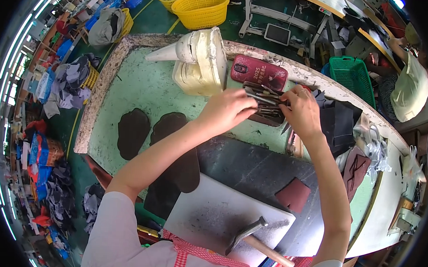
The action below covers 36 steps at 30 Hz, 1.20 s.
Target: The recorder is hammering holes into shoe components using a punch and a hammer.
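a wide head-worn fisheye looks down and forward from close above the workbench [124,90].

Printed marking on an object laid on the desk [112,92].
A row of pale digits, with smaller written characters beneath, is borne on the back of a dark red phone [259,74], placed lens side up.

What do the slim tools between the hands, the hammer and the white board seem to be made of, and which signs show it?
Slim tools: probably metal, from their grey sheen.
Hammer: dark, metal-looking head; pale tan, matt handle, likely bare wood.
White board: plastic or stone, hard to tell; smooth-looking, pale surface with dark smudges.
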{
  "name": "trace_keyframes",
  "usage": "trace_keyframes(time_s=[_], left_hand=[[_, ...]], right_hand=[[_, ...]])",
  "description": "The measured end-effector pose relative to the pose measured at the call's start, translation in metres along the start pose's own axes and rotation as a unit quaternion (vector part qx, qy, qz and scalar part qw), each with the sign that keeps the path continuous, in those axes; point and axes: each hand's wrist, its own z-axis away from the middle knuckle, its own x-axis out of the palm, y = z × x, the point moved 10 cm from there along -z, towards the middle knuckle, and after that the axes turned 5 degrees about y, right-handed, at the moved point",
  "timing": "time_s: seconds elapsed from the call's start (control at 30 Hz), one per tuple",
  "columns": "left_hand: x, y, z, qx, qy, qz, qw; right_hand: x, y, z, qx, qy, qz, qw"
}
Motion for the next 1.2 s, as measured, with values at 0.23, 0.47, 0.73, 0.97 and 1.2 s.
trace_keyframes(time_s=[0.23,0.47,0.73,0.97,1.2], left_hand=[[0.006,-0.005,-0.016,0.022,0.057,-0.068,0.996],[-0.002,-0.016,-0.007,0.008,0.066,-0.040,0.997],[-0.001,-0.011,0.003,0.001,0.025,-0.058,0.998],[-0.049,-0.084,0.080,-0.297,-0.125,-0.013,0.947],[-0.133,-0.135,0.064,-0.182,0.111,-0.039,0.976]], right_hand=[[-0.004,-0.004,-0.001,0.005,-0.019,0.055,0.998],[-0.007,0.006,-0.009,0.029,0.012,0.018,0.999],[0.001,-0.022,0.008,-0.014,-0.102,-0.014,0.995],[-0.001,-0.015,0.015,0.009,-0.101,-0.038,0.994],[-0.001,-0.032,0.000,0.015,-0.045,-0.137,0.989]])
